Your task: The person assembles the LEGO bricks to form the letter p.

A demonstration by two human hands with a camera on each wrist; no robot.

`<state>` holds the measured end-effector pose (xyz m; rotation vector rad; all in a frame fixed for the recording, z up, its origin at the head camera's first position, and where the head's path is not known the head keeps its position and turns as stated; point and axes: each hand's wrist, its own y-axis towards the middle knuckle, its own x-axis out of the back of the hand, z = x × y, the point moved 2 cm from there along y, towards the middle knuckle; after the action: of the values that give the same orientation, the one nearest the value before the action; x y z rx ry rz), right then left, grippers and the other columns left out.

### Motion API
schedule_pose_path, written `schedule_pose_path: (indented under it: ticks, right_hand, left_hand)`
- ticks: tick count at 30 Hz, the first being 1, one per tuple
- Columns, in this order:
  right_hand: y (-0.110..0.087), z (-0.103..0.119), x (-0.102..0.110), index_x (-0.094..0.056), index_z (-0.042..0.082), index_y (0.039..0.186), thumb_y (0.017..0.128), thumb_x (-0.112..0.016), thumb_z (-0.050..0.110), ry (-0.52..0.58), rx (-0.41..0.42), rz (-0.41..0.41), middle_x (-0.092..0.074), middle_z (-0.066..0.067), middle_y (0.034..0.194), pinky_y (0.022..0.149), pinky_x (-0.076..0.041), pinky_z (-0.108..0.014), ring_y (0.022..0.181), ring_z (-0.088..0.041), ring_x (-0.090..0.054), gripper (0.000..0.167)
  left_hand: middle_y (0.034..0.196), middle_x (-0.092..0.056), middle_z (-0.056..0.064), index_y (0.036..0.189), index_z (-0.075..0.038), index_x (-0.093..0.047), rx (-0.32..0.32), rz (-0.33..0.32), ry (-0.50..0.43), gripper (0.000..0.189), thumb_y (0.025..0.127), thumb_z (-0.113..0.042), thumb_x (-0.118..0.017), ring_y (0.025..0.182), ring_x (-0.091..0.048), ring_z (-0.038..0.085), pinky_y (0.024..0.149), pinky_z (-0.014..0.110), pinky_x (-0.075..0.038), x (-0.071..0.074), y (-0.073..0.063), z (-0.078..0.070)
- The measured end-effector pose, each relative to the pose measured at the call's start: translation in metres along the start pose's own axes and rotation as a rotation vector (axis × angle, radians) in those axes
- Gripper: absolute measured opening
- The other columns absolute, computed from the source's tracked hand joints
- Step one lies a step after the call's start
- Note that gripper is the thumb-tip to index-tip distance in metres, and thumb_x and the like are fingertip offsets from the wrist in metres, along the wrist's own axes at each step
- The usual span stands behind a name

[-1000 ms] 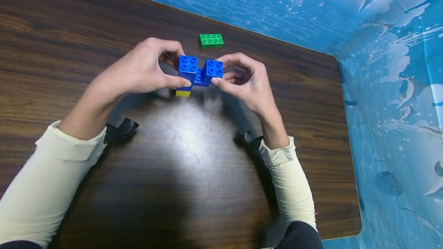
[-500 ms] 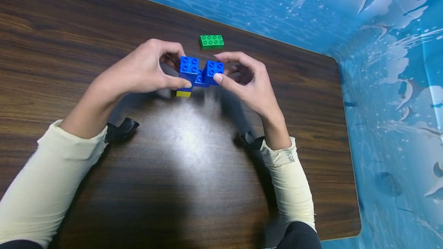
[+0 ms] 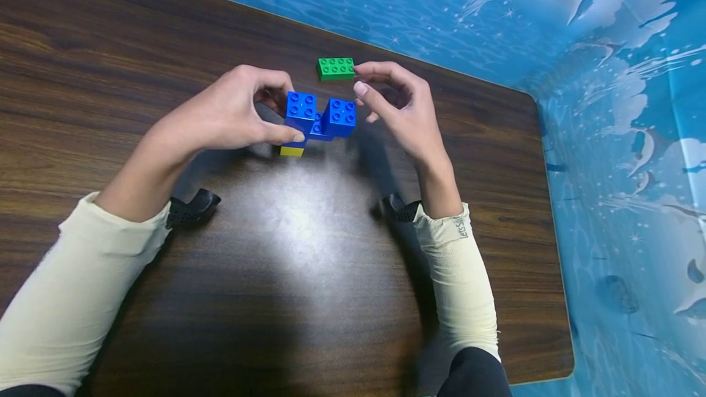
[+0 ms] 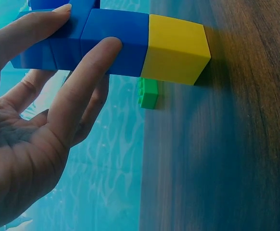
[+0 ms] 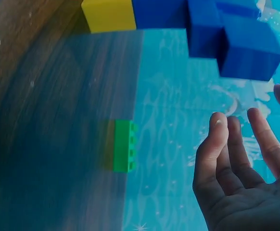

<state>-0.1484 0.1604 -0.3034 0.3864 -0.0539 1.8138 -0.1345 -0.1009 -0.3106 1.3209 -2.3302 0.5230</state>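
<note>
A stack of toy building bricks stands on the table, with a yellow brick (image 4: 177, 49) at its base and several blue bricks (image 3: 301, 106) above it. Near the top, one blue brick (image 5: 252, 48) juts out to the right. My left hand (image 3: 223, 109) pinches the stack's left column between thumb and fingers, as the left wrist view also shows. My right hand (image 3: 407, 106) is apart from the stack, its fingers loosely bent and holding nothing. Behind the stack lies a green brick (image 3: 335, 68); in the right wrist view the fingers (image 5: 212, 144) are clear of it.
The dark wood-grain table (image 3: 309, 299) extends around the bricks. A blue sea-patterned sheet (image 3: 353, 5) hangs along its far edge and right side. Black wrist mounts (image 3: 193, 208) jut from the cream sleeves (image 3: 116, 262).
My right hand has let go of the right-hand blue brick and moved away from it, towards the far side. My left hand keeps its grip on the stack, nearly still.
</note>
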Motion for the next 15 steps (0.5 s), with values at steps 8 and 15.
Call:
schedule_pose_path:
  ticks: [8, 15]
  right_hand:
    - [0.021, -0.016, 0.008, -0.073, 0.001, 0.128, 0.1, -0.074, 0.01, -0.016, -0.063, 0.0, -0.076, -0.01, 0.115, 0.064, -0.06, -0.027, 0.09, -0.02, -0.075, 0.03]
    - [0.043, -0.027, 0.022, -0.075, 0.008, 0.129, 0.099, -0.077, 0.013, -0.067, -0.152, -0.018, -0.075, -0.007, 0.117, 0.066, -0.061, -0.027, 0.095, -0.022, -0.075, 0.031]
  left_hand:
    - [0.116, -0.073, 0.016, 0.107, -0.008, -0.067, 0.002, 0.006, 0.008, 0.035, 0.087, -0.022, -0.091, 0.112, -0.069, 0.036, 0.106, 0.06, -0.048, -0.001, -0.001, 0.001]
    - [0.116, -0.072, 0.015, 0.108, -0.009, -0.068, -0.002, 0.012, 0.007, 0.034, 0.087, -0.022, -0.091, 0.113, -0.069, 0.036, 0.106, 0.061, -0.048, 0.0, 0.0, 0.001]
